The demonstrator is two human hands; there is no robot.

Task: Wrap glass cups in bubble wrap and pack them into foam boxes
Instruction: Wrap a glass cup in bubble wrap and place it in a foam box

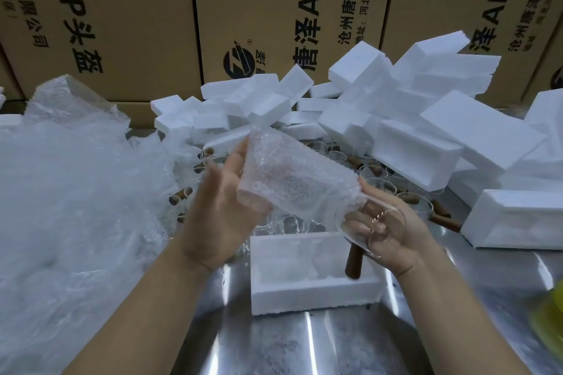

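My left hand (225, 207) and right hand (393, 237) are both up in the air, just over the open foam box (304, 292) on the shiny bench (304, 344).

The glass cup (350, 222) is in my right hand. Its round mouth faces me, and its brown handle (353, 262) points down at the box. The fingers curl round the rim, so this grip is closed on the cup.

The bubble wrap (286, 173) is in my left hand. It is a long piece. It runs from high up and far away, on the left, down to the cup on the right. Its low end touches the cup. I think the bottom of the cup is tucked in there, but the wrap is foggy and I cannot be sure. The left thumb lies along one edge and the fingers go under the wrap, so that grip is a soft, loose one.

The cup's mouth sticks out bare. Next, I think the wrap must slide along its long way, toward my right hand, to cover it. The right hand is nearer the box.
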